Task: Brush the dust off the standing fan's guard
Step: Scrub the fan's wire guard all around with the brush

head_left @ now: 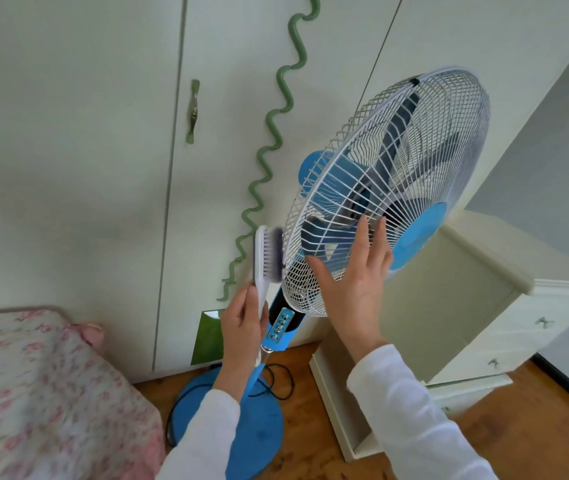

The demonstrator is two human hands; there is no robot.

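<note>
We see the fingers (362, 237) of the right hand (355, 278) straight and slightly spread, their tips against the front wires of the white guard (425, 133), low on its face. The fingers (251, 308) of the left hand (243, 329) curl round the handle of a white brush (265, 259). It is held upright with its blurred bristles facing the guard's left rim, just beside it; we cannot tell whether they touch. The guard tilts atop a blue standing fan (278, 329), which stands before pale wardrobe doors (103, 133), between a floral bed (34, 393) and a cream cabinet (466, 323).
</note>
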